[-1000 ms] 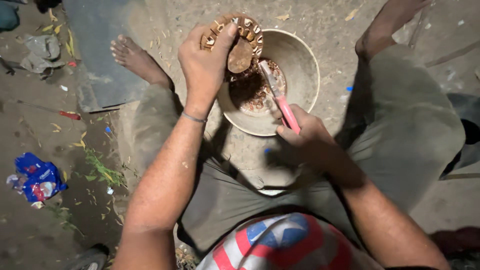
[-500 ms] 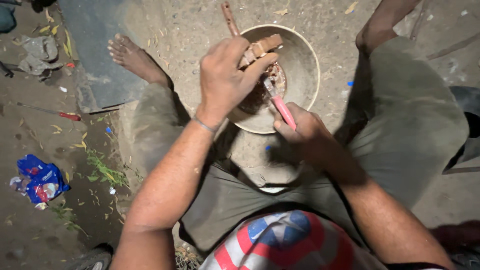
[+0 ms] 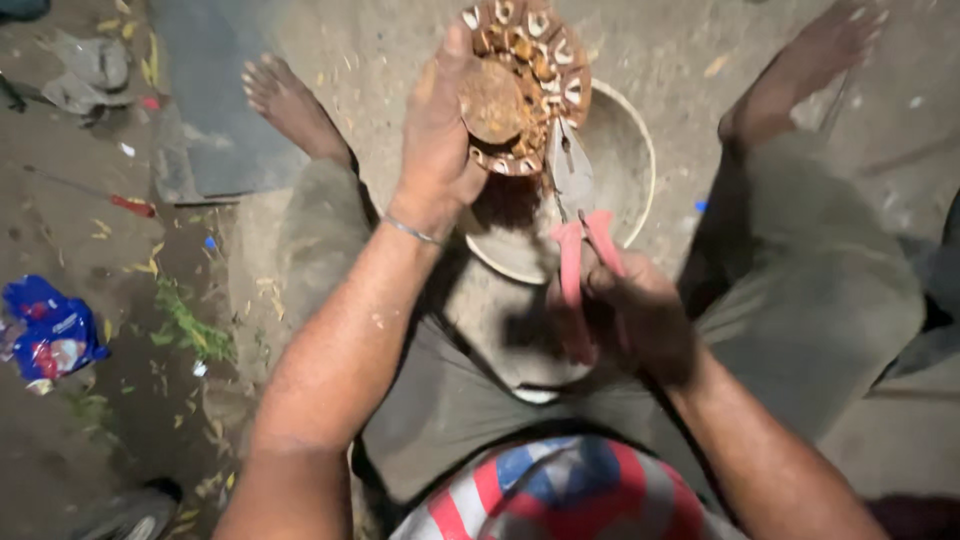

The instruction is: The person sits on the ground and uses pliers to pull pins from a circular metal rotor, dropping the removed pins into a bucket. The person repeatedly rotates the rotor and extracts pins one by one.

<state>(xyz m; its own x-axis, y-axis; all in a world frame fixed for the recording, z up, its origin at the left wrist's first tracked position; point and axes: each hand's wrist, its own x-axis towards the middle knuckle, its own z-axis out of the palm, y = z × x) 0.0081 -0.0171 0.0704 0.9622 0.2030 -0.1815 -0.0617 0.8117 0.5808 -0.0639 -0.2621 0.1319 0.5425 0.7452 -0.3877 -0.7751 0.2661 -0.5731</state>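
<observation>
Over the bowl: the left hand [image 3: 440, 140] lifts a rusty round metal part [image 3: 522, 85], a disc ringed with curved slots and a plain rusted hub at its middle.
Left hand state: clenched on the disc's near edge, fingers behind it and thumb up its side, so the slotted face tilts toward the camera.
Right hand [image 3: 635, 320]: closed around the pink handles of a pair of pliers [image 3: 578, 210]; the picture is blurred here, so finger placement is hard to read.
Pliers tip: pointing up at the lower rim of the disc, touching it or just beside it; I cannot tell which.
Bowl [image 3: 625, 150]: pale, standing on the ground between the person's bare feet, just below the disc; brown rusty matter shows inside.
Progress, as a judgement: rust still coats hub and slots, and the loose brown matter in the bowl suggests some has been worked off; most of the face looks left to do.
Surroundings: a blue wrapper [image 3: 45, 330] lies well apart on the dirt ground.
</observation>
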